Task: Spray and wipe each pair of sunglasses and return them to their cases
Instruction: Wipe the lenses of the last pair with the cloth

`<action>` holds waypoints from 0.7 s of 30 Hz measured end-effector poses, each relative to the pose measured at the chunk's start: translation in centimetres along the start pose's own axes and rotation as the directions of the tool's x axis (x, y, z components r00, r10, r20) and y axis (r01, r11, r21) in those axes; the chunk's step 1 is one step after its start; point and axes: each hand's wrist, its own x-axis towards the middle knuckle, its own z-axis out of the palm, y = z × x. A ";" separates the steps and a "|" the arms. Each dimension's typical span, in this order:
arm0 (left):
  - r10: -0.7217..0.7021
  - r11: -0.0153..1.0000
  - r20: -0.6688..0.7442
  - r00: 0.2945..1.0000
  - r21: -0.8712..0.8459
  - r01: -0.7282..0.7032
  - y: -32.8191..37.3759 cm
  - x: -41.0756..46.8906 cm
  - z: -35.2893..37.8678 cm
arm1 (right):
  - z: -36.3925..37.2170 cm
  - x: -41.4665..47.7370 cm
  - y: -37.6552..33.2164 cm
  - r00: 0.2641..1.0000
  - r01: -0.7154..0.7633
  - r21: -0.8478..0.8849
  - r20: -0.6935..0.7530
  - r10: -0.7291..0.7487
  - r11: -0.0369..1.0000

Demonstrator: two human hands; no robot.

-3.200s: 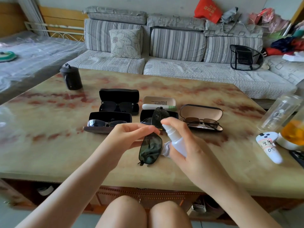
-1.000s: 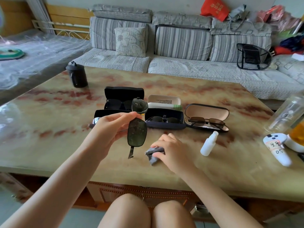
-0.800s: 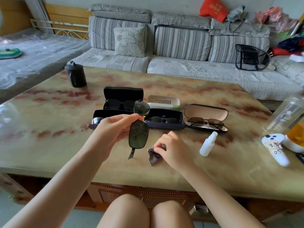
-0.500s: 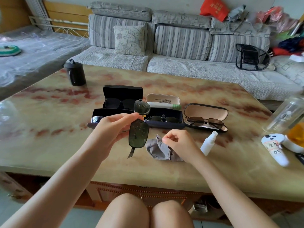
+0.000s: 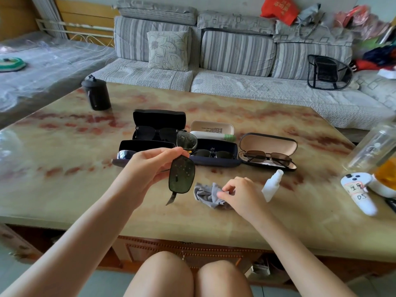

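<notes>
A left hand (image 5: 150,168) pinches droplet-speckled dark sunglasses (image 5: 182,177) above the marbled stone worktop (image 5: 64,179); the right hand (image 5: 240,195), fingers curled, pinches a crumpled grey cloth (image 5: 204,195) on it.

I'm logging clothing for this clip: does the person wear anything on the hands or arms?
Nothing shows. The left hand and right hand are bare, without gloves, and no ring is visible. Neither wrist carries a watch or bracelet, and both forearms are uncovered down to the frame's lower edge, with no sleeve in view.
</notes>
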 end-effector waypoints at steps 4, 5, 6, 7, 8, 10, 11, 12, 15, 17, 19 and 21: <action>-0.001 1.000 0.004 1.000 0.000 0.001 -0.1 -0.1 -0.1 | -1.0 0.0 -0.6 0.999 0.032 0.009 -0.026 -0.032 0.999; -0.003 1.000 0.005 1.000 -0.001 0.003 -0.1 -0.1 -0.1 | -1.3 0.0 -0.8 0.999 0.030 0.010 -0.036 -0.030 0.999; -0.005 1.000 0.007 1.000 -0.001 0.005 -0.1 -0.1 -0.1 | -1.5 0.1 -1.0 0.998 0.031 0.023 -0.047 -0.030 0.999; -0.006 1.000 0.009 1.000 -0.001 0.006 -0.1 -0.1 -0.1 | -1.6 0.2 -1.0 0.998 0.031 0.051 -0.058 -0.028 0.998; -0.006 1.000 0.012 1.000 -0.002 0.006 -0.1 -0.1 0.0 | -1.8 0.3 -1.0 0.997 0.027 0.087 -0.069 -0.021 0.996; -0.004 1.000 0.012 1.000 -0.003 0.005 -0.2 0.0 0.1 | -1.9 0.5 -0.7 0.997 0.006 0.143 -0.083 0.006 0.990; -0.004 1.000 0.011 1.000 -0.004 0.004 -0.2 0.0 0.1 | -1.9 0.6 -0.5 0.997 -0.005 0.153 -0.080 0.018 0.988; -0.004 1.000 0.010 1.000 -0.004 0.004 -0.2 0.0 0.2 | -1.8 0.7 -0.2 0.997 -0.011 0.148 -0.076 0.023 0.989; -0.005 1.000 0.010 1.000 -0.006 0.005 -0.1 -0.1 0.1 | -1.5 1.0 0.2 0.996 0.006 0.185 -0.093 0.012 0.983; -0.004 1.000 0.010 1.000 -0.005 0.004 -0.1 -0.1 0.1 | -1.7 1.1 0.2 0.997 -0.031 0.322 -0.054 0.051 0.946; -0.003 1.000 0.011 1.000 -0.005 0.003 -0.1 -0.1 0.1 | -2.2 1.1 0.0 0.997 -0.066 0.444 0.002 0.072 0.894; -0.003 1.000 0.011 1.000 -0.002 0.003 0.0 -0.1 0.1 | -2.4 1.3 0.1 0.997 -0.071 0.504 0.002 0.080 0.861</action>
